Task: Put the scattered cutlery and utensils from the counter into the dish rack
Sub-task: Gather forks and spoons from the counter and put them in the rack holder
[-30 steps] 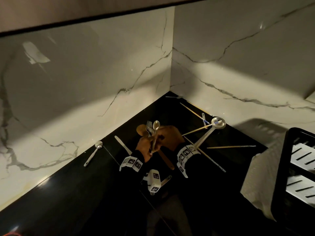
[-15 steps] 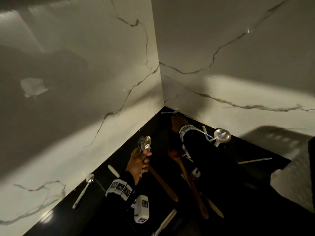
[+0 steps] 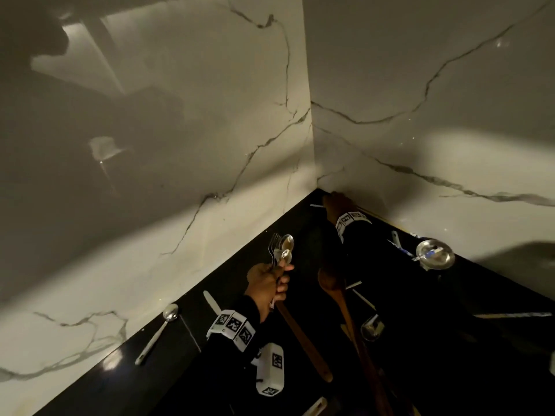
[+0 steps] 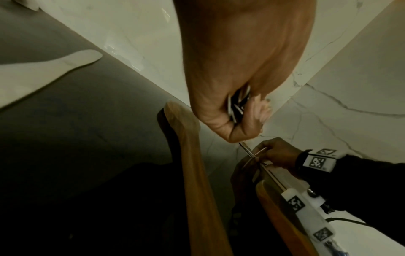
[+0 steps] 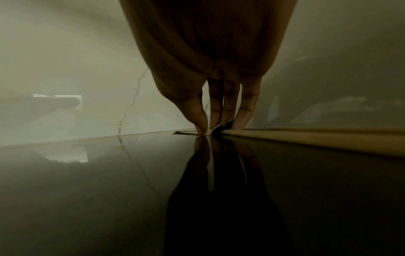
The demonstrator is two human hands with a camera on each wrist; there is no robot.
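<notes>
Steel cutlery [image 3: 280, 250] fills left hand [image 3: 265, 285]; right hand [image 3: 338, 202] fingertips touch the counter [image 3: 180, 370].

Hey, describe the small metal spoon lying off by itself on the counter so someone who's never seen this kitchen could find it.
Start at the black counter where it meets the left marble wall. Close to that wall, left of the left hand with its bundle of cutlery, lies the spoon. Unlike the wooden spoons, it is silver, lies alone, bowl pointing toward the corner.

dim, warm cast | light band low on walls | glossy counter [image 3: 450, 370] glare | wide-angle edge warp | wrist views soft
</notes>
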